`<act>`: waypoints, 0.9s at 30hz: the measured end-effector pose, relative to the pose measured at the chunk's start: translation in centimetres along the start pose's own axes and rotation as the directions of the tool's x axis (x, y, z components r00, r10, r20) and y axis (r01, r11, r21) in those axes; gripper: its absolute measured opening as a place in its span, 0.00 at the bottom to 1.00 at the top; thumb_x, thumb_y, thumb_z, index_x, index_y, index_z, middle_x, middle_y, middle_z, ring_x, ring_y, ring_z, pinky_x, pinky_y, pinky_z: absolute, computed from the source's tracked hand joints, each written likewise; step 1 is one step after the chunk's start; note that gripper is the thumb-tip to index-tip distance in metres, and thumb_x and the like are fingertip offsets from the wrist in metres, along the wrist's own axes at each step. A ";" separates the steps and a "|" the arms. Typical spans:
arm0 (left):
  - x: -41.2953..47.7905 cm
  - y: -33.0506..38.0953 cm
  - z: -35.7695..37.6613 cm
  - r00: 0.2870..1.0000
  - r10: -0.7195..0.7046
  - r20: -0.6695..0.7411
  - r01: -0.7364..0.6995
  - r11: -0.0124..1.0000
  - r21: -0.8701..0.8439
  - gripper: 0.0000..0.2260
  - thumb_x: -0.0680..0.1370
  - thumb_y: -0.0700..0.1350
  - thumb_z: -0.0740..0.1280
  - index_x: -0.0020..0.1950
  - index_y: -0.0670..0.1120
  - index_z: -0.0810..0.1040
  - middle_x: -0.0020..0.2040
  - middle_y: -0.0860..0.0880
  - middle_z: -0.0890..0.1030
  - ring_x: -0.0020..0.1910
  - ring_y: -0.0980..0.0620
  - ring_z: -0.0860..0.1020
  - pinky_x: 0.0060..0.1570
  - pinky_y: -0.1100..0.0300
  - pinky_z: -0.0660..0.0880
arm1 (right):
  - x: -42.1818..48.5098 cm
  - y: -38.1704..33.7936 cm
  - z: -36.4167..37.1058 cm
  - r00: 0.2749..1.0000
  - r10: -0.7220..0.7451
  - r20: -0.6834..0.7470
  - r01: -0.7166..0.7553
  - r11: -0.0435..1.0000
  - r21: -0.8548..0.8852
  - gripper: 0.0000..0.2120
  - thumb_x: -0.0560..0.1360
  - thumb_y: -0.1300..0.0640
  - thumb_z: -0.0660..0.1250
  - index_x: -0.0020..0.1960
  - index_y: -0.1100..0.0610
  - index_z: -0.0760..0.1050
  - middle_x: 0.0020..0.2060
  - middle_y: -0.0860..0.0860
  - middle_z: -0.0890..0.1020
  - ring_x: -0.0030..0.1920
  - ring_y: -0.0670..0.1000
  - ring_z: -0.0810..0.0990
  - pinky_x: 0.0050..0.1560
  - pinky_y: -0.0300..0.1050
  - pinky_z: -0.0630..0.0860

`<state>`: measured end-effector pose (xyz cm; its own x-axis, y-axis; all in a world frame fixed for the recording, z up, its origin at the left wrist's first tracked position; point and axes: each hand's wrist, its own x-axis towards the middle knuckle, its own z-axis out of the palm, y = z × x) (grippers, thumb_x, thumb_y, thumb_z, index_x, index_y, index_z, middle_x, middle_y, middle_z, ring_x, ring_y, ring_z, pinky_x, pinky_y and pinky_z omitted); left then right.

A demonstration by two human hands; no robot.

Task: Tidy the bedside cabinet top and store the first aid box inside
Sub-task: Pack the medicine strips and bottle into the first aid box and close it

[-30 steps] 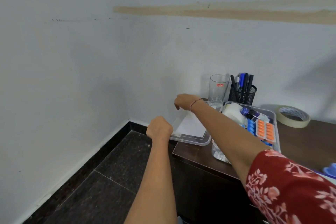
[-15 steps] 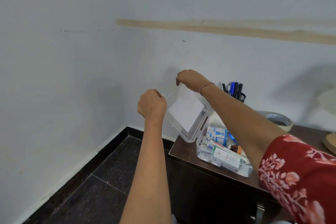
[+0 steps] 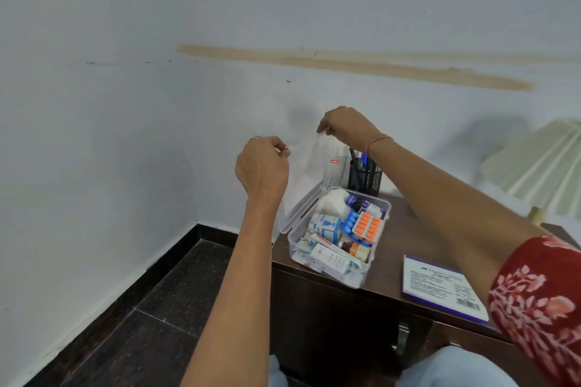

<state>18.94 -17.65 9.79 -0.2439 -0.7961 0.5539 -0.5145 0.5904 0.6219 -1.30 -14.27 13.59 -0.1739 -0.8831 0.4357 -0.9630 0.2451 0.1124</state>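
A clear plastic first aid box (image 3: 361, 280) sits on the left end of the dark wooden bedside cabinet (image 3: 390, 248). It is full of medicine packets, an orange blister strip and small bottles. Its hinged clear lid (image 3: 303, 179) stands nearly upright along the box's left side. My left hand (image 3: 262, 166) pinches the lid's top near corner. My right hand (image 3: 345, 127) pinches the top far corner.
Behind the box stand a drinking glass (image 3: 334, 166) and a black mesh pen holder (image 3: 364, 177). A white and purple booklet (image 3: 440, 287) lies on the cabinet front right. A pleated lampshade (image 3: 540, 166) is at the right edge. A cabinet handle (image 3: 402, 336) shows below. Dark tiled floor lies left.
The lid lay flat beside the box a second ago. Both hands have lifted it up to nearly upright over the box's left side. My view has shifted right and down.
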 end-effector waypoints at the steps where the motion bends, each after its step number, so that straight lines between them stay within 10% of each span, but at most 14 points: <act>1: -0.2 0.2 0.0 1.000 0.020 0.004 -0.021 1.000 0.014 0.05 0.76 0.48 0.68 0.47 0.51 0.83 0.48 0.50 0.83 0.44 0.50 0.80 0.37 0.61 0.67 | -0.7 0.3 -0.2 1.000 0.020 -0.001 -0.020 1.000 0.010 0.17 0.74 0.71 0.61 0.56 0.57 0.80 0.52 0.53 0.83 0.51 0.50 0.82 0.52 0.40 0.73; 18: -5.7 2.6 0.3 0.902 0.395 0.174 -0.407 0.912 0.043 0.04 0.73 0.47 0.65 0.44 0.49 0.79 0.40 0.55 0.72 0.46 0.55 0.71 0.35 0.62 0.64 | -13.9 1.2 0.1 0.919 0.375 -0.121 -0.338 0.908 0.247 0.10 0.76 0.64 0.64 0.54 0.59 0.81 0.52 0.56 0.82 0.51 0.56 0.80 0.55 0.47 0.74; 27: -5.1 0.8 -0.1 0.877 0.306 0.369 -0.356 0.932 0.073 0.03 0.72 0.44 0.66 0.42 0.51 0.79 0.39 0.55 0.78 0.40 0.55 0.74 0.36 0.62 0.66 | -17.0 0.6 -0.9 0.922 0.387 -0.025 -0.361 0.881 0.306 0.08 0.74 0.61 0.68 0.51 0.58 0.83 0.49 0.55 0.83 0.51 0.55 0.80 0.51 0.43 0.72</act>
<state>19.85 -13.10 7.60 -0.6752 -0.5667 0.4722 -0.4527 0.8237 0.3414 1.31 1.24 7.10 -0.5274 -0.7097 0.4671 -0.8485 0.4123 -0.3317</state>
